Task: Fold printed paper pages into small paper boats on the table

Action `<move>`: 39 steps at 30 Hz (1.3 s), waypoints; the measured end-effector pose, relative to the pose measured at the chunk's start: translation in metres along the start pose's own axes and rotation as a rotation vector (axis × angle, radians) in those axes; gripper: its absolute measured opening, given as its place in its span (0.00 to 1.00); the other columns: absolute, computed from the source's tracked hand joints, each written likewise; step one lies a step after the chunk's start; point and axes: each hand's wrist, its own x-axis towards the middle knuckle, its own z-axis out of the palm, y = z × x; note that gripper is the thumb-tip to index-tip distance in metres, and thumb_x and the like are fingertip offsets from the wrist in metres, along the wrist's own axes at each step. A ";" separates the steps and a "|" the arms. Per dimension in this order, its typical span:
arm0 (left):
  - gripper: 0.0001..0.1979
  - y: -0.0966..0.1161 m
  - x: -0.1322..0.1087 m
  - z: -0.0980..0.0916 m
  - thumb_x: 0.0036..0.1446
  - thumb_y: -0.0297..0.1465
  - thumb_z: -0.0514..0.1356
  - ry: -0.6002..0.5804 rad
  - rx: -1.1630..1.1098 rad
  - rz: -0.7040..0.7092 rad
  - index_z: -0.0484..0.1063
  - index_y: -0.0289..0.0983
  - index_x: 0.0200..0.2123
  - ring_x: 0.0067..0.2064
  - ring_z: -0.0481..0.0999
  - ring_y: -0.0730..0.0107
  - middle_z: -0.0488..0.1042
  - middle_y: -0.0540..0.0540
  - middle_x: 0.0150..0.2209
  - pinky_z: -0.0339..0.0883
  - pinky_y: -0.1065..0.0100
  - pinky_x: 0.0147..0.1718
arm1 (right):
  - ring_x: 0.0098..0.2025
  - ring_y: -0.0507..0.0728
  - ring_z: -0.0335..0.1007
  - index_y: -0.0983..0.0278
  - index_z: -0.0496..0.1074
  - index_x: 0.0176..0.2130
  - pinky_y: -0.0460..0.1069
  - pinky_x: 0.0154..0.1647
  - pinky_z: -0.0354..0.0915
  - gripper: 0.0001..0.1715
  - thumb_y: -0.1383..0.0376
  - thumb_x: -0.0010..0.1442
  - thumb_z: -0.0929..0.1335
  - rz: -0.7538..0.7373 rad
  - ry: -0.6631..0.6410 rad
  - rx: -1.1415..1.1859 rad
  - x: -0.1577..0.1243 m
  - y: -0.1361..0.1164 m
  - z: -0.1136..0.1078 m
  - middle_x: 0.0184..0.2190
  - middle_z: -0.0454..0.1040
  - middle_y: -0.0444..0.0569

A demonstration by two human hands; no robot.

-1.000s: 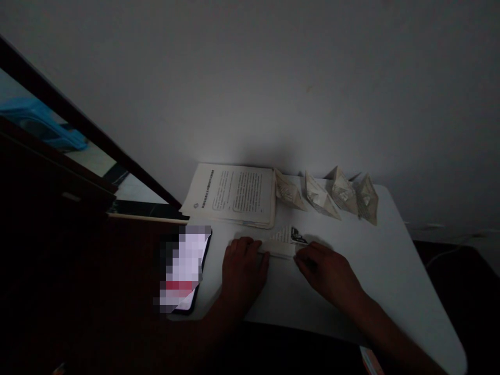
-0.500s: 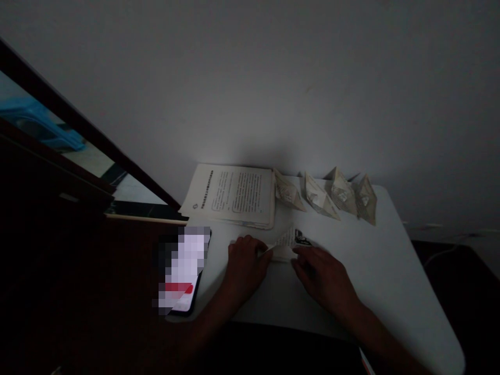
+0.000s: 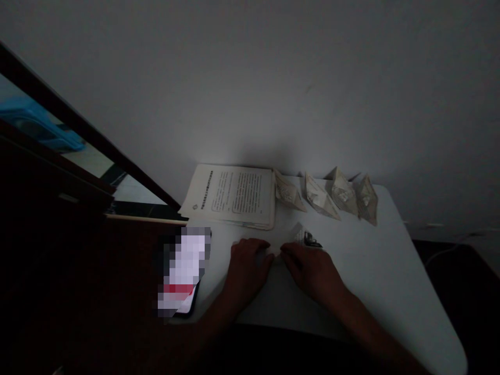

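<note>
A folded piece of printed paper (image 3: 299, 235) lies on the white table (image 3: 375, 271) between and just beyond my hands. My left hand (image 3: 248, 268) rests knuckles up at the paper's left end, fingers curled down on its edge. My right hand (image 3: 310, 268) has its fingers bent and pressed on the paper's near edge, close to my left hand. Most of the paper is hidden under the fingers; only a tip with a dark print shows. The scene is dim.
An open booklet (image 3: 232, 195) lies at the back of the table. Several folded paper shapes (image 3: 328, 195) stand in a row to its right, by the wall. A phone (image 3: 183, 271) with a lit screen sits at the table's left edge. Dark furniture stands on the left.
My right hand has slid left along the paper's near edge toward my left hand. The paper now lies flatter, and less of it shows.
</note>
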 end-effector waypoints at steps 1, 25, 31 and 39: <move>0.10 0.000 0.001 0.000 0.51 0.28 0.61 -0.011 0.004 -0.011 0.70 0.38 0.39 0.43 0.70 0.63 0.74 0.47 0.39 0.58 0.57 0.48 | 0.30 0.56 0.76 0.62 0.71 0.41 0.48 0.30 0.64 0.12 0.62 0.62 0.61 0.009 0.004 -0.015 0.000 -0.001 0.001 0.31 0.79 0.47; 0.02 -0.002 -0.003 0.013 0.51 0.27 0.61 0.059 0.032 0.083 0.70 0.37 0.30 0.35 0.71 0.67 0.74 0.50 0.30 0.63 0.63 0.40 | 0.33 0.56 0.74 0.60 0.72 0.35 0.48 0.31 0.60 0.08 0.63 0.59 0.63 0.227 -0.008 -0.033 0.005 -0.014 0.009 0.30 0.78 0.46; 0.03 -0.006 -0.002 0.015 0.55 0.30 0.58 -0.010 0.128 0.164 0.70 0.37 0.31 0.34 0.72 0.65 0.74 0.48 0.29 0.62 0.60 0.40 | 0.30 0.57 0.74 0.60 0.73 0.34 0.49 0.29 0.60 0.10 0.61 0.60 0.63 0.224 -0.009 -0.003 0.007 -0.009 0.009 0.29 0.78 0.46; 0.04 -0.002 -0.006 0.001 0.53 0.29 0.59 -0.102 0.040 0.106 0.70 0.38 0.34 0.36 0.71 0.66 0.75 0.49 0.33 0.62 0.62 0.40 | 0.29 0.57 0.75 0.60 0.73 0.34 0.49 0.28 0.60 0.10 0.58 0.57 0.65 0.255 -0.024 -0.015 0.009 -0.009 0.009 0.26 0.78 0.46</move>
